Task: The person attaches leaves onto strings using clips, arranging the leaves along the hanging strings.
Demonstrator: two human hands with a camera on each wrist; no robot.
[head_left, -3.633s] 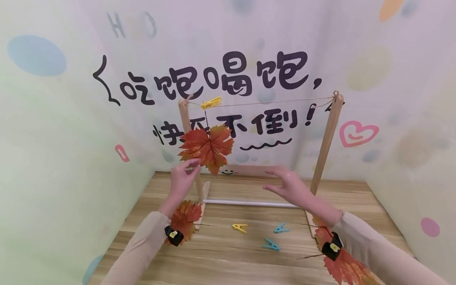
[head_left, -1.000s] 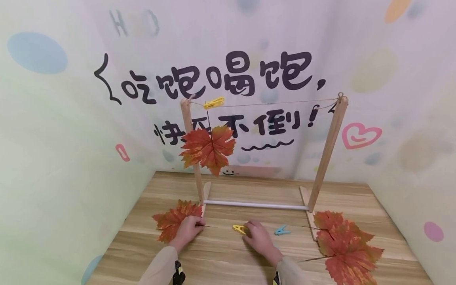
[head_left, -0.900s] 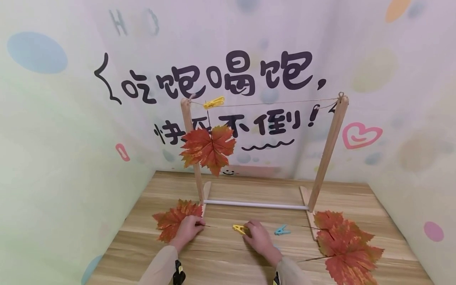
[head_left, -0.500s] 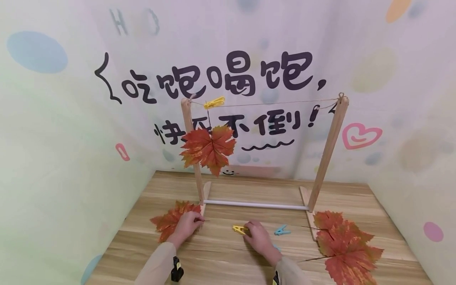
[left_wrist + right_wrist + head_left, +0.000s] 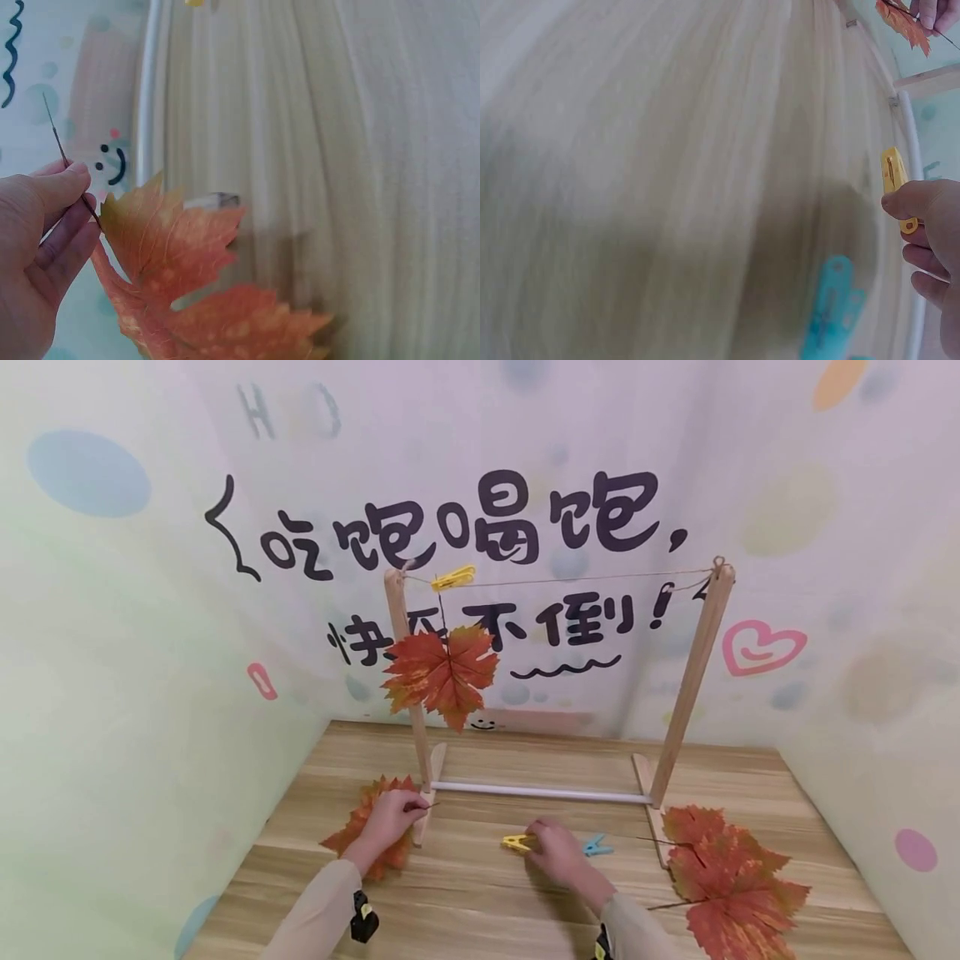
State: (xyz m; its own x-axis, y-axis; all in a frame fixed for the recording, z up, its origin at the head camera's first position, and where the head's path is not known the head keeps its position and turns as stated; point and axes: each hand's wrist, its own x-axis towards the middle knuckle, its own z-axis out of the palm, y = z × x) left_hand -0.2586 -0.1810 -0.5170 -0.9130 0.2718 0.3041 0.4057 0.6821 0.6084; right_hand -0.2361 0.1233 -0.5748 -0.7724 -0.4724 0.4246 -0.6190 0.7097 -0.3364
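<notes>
My left hand (image 5: 390, 820) pinches the thin dark stem of a red-orange artificial maple leaf (image 5: 195, 255), which hangs below the fingers, lifted off the table. Between thumb and fingers, my right hand (image 5: 561, 850) holds a yellow clothespin (image 5: 892, 171) just above the tabletop. A blue clothespin (image 5: 597, 846) lies right beside that hand. Higher up, another leaf (image 5: 442, 672) hangs by its stem from a second yellow clothespin (image 5: 453, 578) clipped on a string (image 5: 570, 579). In the head view, the right hand and forearm cover part of the table.
A wooden stand has a left post (image 5: 420, 743), a right post (image 5: 693, 685) and a white crossbar (image 5: 540, 792) low between them. Two overlapping leaves (image 5: 738, 885) lie at the table's right. Behind stands a printed fabric wall (image 5: 525, 410).
Both hands came down from beside the hanging leaf to the table. The left has picked up a leaf by its stem and raised it; the right has taken the yellow clothespin and shifted slightly right.
</notes>
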